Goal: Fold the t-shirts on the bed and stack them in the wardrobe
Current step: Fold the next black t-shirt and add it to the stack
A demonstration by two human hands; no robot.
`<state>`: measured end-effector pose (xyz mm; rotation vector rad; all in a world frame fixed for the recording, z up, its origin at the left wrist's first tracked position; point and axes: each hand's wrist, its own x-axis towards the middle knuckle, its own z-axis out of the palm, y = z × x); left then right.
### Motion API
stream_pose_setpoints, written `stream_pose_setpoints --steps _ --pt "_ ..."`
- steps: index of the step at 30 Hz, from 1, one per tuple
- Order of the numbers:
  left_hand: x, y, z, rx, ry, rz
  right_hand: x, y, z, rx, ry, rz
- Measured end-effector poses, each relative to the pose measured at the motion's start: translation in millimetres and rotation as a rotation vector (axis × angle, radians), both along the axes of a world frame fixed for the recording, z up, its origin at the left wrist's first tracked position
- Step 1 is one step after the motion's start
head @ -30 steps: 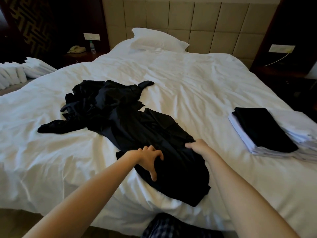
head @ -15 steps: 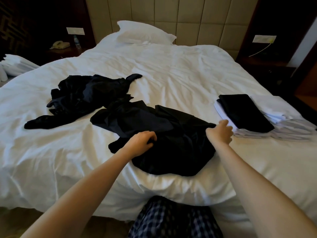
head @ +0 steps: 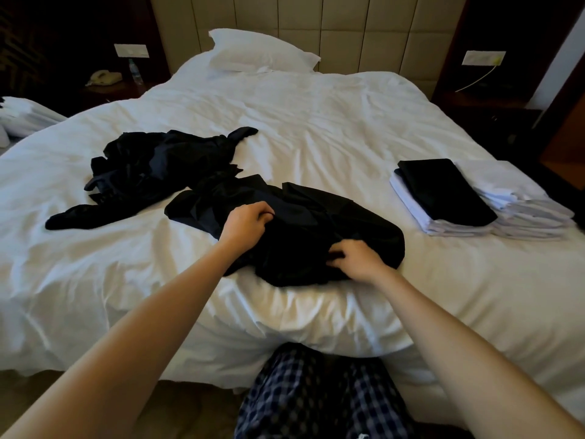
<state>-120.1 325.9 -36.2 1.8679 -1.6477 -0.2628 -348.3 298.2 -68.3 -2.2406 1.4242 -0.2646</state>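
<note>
Since half a second ago, the right hand (head: 357, 261) has been drawn in from the far right edge of the black t-shirt (head: 304, 217) to its near right side, and the cloth has been bunched more tightly. A fold of the shirt is gripped in its curled fingers. The left hand (head: 247, 221), at the shirt's upper middle, is likewise clenched in the fabric. The shirt is laid crumpled on the bed (head: 316, 122), with its near edge close to the mattress edge. Open bed surface is left to the right of the shirt, as far as a folded stack (head: 443, 191) topped with black. To the left of and beyond the shirt, a heap of dark clothes (head: 158, 166) is found just beside it. Far beyond the shirt, a pillow (head: 259, 52) and a padded headboard (head: 348, 26) are seen.
</note>
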Motion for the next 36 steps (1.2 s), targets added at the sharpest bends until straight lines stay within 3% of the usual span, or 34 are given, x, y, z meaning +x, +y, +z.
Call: stream_pose_setpoints --steps 5,8,11,13,14,17,19,24,30,36 --pt "13 0 5 -0.021 0.094 0.108 -9 -3 39 0.192 -0.791 -0.241" --pt "4 3 11 -0.096 0.081 0.117 -8 -6 50 0.318 -0.952 -0.342" --pt "-15 7 11 0.089 0.195 -0.1 -5 -7 50 0.385 -1.04 -0.476" --pt "-30 13 7 0.341 0.211 -0.273 -3 -5 50 0.44 -1.076 -0.508" --pt "-34 15 3 0.418 0.13 -0.323 -2 -4 50 0.468 -1.082 -0.504" --pt "-41 15 -7 0.326 -0.143 -0.241 -3 -3 56 0.473 -1.037 -0.433" --pt "-37 10 -6 0.23 -0.116 -0.119 -5 -4 61 0.444 -0.986 -0.403" --pt "-15 6 -11 0.407 -0.208 -0.069 -17 -8 67 0.393 -0.906 -0.406" --pt "-12 12 -8 0.09 0.21 0.068 -23 -9 69 0.494 -0.989 -0.488" --pt "-16 -1 20 -0.067 0.26 0.216 -27 -13 72 0.587 -0.975 -0.491"
